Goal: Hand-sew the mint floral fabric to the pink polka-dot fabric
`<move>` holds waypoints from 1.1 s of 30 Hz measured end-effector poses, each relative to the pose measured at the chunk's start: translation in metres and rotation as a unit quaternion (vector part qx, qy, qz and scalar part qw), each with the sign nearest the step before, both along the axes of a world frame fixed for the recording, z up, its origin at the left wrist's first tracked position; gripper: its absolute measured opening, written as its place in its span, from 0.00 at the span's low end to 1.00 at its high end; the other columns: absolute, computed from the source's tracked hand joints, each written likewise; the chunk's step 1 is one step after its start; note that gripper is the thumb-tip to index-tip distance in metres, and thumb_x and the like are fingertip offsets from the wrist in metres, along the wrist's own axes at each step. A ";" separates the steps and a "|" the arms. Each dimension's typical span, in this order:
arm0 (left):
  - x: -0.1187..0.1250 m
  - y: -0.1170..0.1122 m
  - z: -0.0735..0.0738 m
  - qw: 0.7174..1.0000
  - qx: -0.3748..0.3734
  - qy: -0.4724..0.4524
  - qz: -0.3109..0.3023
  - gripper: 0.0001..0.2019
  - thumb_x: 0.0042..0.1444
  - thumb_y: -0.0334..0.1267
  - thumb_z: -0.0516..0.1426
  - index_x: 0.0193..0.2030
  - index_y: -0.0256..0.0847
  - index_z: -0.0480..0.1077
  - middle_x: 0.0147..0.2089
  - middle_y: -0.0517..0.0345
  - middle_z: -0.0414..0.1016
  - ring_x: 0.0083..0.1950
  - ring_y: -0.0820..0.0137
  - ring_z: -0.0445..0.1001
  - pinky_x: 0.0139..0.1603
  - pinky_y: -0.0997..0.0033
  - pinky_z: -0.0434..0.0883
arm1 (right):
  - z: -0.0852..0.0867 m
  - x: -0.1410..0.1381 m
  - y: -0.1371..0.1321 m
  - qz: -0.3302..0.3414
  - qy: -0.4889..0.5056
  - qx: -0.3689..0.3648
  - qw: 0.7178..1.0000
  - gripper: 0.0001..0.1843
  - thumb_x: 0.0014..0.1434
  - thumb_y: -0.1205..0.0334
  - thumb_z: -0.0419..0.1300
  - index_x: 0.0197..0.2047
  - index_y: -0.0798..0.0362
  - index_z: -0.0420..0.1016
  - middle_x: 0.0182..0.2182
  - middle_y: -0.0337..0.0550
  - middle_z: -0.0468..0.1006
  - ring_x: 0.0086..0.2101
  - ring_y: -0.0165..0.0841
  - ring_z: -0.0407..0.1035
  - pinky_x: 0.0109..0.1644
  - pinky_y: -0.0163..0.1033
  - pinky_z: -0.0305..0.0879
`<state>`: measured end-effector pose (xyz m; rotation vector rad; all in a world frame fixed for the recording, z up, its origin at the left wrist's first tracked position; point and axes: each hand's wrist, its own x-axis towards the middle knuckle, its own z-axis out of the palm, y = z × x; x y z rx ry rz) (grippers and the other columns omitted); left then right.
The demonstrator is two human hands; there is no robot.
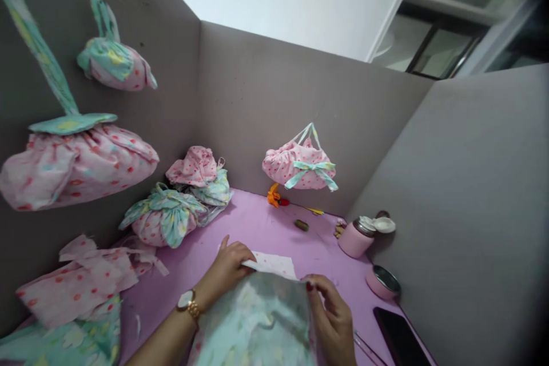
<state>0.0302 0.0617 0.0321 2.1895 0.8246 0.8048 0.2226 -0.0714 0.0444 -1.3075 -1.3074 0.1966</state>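
Note:
My left hand (226,270), with a gold watch on its wrist, pinches the left corner of a white pink-dotted fabric piece (274,265). That piece lies on top of a mint floral cloth (257,320) spread toward me. My right hand (332,320) is closed on the right top edge of the same cloth, fingers pressed together. Both hands rest over the purple tabletop (257,226).
Finished pink and mint fabric bags hang on the grey partition walls (300,163) (114,60) (77,163), and more sit at the back left (165,217). A pink flask (358,235), its lid cup (382,281), a black phone (398,337), a thread spool (301,225) and loose fabric (77,286) lie around.

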 end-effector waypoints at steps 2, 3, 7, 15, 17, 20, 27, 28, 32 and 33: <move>-0.010 0.007 0.003 0.999 -0.038 -0.020 0.009 0.07 0.48 0.31 0.57 0.31 0.43 0.76 0.34 0.57 0.79 0.40 0.62 0.73 0.61 0.47 0.47 | 0.002 0.006 -0.010 -0.072 0.110 -0.006 0.991 0.08 0.56 0.56 0.58 0.34 0.52 0.70 0.27 0.41 0.71 0.28 0.32 0.67 0.30 0.33 0.64; -0.014 0.008 0.005 0.998 -0.061 -0.032 0.008 0.07 0.49 0.33 0.56 0.31 0.42 0.76 0.33 0.56 0.79 0.38 0.63 0.74 0.57 0.51 0.55 | 0.002 0.010 -0.013 -0.092 0.158 -0.007 0.983 0.11 0.54 0.53 0.60 0.34 0.52 0.70 0.26 0.40 0.71 0.26 0.31 0.66 0.28 0.32 0.64; -0.023 0.001 0.014 0.985 -0.143 -0.096 -0.007 0.12 0.53 0.40 0.53 0.35 0.36 0.75 0.33 0.53 0.79 0.36 0.64 0.75 0.39 0.69 0.69 | -0.001 0.025 -0.021 -0.094 0.285 -0.022 0.954 0.17 0.47 0.49 0.64 0.32 0.53 0.68 0.22 0.35 0.68 0.22 0.28 0.62 0.23 0.29 0.60; -0.011 -0.025 0.025 0.956 -0.208 -0.206 0.030 0.14 0.50 0.46 0.58 0.30 0.34 0.73 0.25 0.60 0.70 0.27 0.72 0.67 0.28 0.76 0.63 | -0.018 0.028 -0.020 -0.088 0.364 -0.037 0.927 0.20 0.40 0.51 0.69 0.31 0.53 0.67 0.18 0.30 0.63 0.18 0.23 0.55 0.19 0.25 0.53; -0.010 -0.029 0.027 0.950 -0.208 -0.227 0.051 0.15 0.50 0.47 0.58 0.27 0.35 0.71 0.23 0.62 0.67 0.26 0.74 0.64 0.27 0.77 0.60 | -0.018 0.028 -0.020 -0.094 0.360 -0.043 0.927 0.20 0.41 0.51 0.68 0.31 0.53 0.67 0.17 0.29 0.61 0.17 0.23 0.54 0.17 0.26 0.52; -0.011 -0.035 0.035 0.942 -0.216 -0.248 0.062 0.16 0.52 0.48 0.56 0.26 0.35 0.71 0.22 0.63 0.65 0.25 0.74 0.62 0.26 0.77 0.58 | -0.011 0.027 -0.019 -0.098 0.360 -0.044 0.927 0.20 0.39 0.51 0.69 0.30 0.53 0.67 0.18 0.31 0.65 0.18 0.24 0.58 0.20 0.27 0.56; -0.020 -0.043 0.061 0.935 -0.243 -0.254 0.051 0.14 0.53 0.45 0.57 0.27 0.35 0.73 0.23 0.63 0.69 0.25 0.74 0.63 0.26 0.78 0.59 | 0.021 0.016 -0.011 -0.030 0.408 -0.025 0.912 0.19 0.41 0.52 0.69 0.30 0.52 0.67 0.22 0.32 0.73 0.23 0.28 0.67 0.27 0.31 0.63; -0.022 -0.044 0.062 0.933 -0.250 -0.253 0.048 0.14 0.53 0.45 0.57 0.29 0.35 0.73 0.24 0.62 0.71 0.26 0.74 0.65 0.27 0.78 0.60 | 0.023 0.015 -0.010 -0.024 0.417 -0.021 0.908 0.18 0.41 0.52 0.69 0.30 0.51 0.67 0.22 0.32 0.73 0.22 0.28 0.67 0.26 0.30 0.63; -0.026 -0.051 0.065 0.918 -0.294 -0.255 0.076 0.12 0.48 0.44 0.61 0.33 0.37 0.77 0.31 0.57 0.78 0.31 0.69 0.71 0.33 0.75 0.65 | 0.022 0.014 -0.013 -0.018 0.428 -0.017 0.903 0.18 0.42 0.53 0.70 0.29 0.52 0.68 0.20 0.32 0.72 0.20 0.26 0.65 0.24 0.29 0.61; -0.028 -0.052 0.065 0.914 -0.304 -0.254 0.087 0.12 0.46 0.44 0.62 0.34 0.37 0.77 0.32 0.56 0.79 0.33 0.69 0.72 0.34 0.75 0.66 | 0.021 0.015 -0.014 -0.018 0.425 -0.020 0.905 0.18 0.42 0.53 0.70 0.29 0.53 0.68 0.20 0.32 0.72 0.20 0.26 0.64 0.25 0.29 0.61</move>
